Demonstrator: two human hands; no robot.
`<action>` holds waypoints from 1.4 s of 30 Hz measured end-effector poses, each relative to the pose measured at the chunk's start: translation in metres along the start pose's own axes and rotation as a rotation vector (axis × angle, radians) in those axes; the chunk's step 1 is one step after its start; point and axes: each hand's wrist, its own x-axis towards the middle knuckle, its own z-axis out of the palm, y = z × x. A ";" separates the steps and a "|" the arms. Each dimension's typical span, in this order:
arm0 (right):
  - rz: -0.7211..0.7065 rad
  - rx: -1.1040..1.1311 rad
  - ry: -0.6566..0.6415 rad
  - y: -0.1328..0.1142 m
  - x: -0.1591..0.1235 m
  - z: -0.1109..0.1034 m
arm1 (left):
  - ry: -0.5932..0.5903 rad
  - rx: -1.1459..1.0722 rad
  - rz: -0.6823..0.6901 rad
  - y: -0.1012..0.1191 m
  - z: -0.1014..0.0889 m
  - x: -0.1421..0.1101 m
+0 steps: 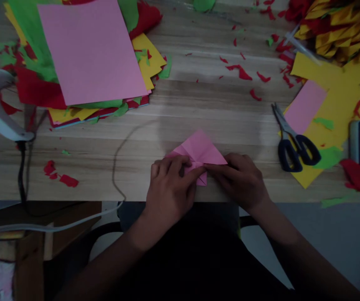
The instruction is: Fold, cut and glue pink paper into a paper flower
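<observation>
I press my left hand (170, 184) and right hand (239, 179) fingertips closed on the folded pink paper (200, 152) at the near table (199, 96) edge; it seems light, thin, easily creased, best pinched along folds.

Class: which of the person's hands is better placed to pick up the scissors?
Probably the right hand: the scissors lie on its side of the folded pink paper; the left hand would cross over.

Two bare hands, left hand (170, 186) and right hand (241, 179), no rings, no watch, no gloves. Forearms bare to the frame edge, no sleeves visible. Dark clothing on lap and torso, below the table edge (73, 196).
</observation>
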 end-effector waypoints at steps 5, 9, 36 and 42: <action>-0.095 -0.028 -0.025 0.006 -0.002 -0.001 | 0.032 -0.046 -0.017 -0.001 0.000 -0.001; -0.055 0.016 -0.012 0.006 -0.003 -0.001 | 0.044 -0.056 -0.018 -0.001 0.000 0.000; -0.032 -0.119 -0.006 -0.006 -0.004 -0.006 | 0.054 -0.070 -0.041 -0.001 0.000 0.001; -0.004 -0.034 0.032 -0.002 -0.005 -0.004 | 0.061 -0.065 -0.015 -0.002 0.000 0.002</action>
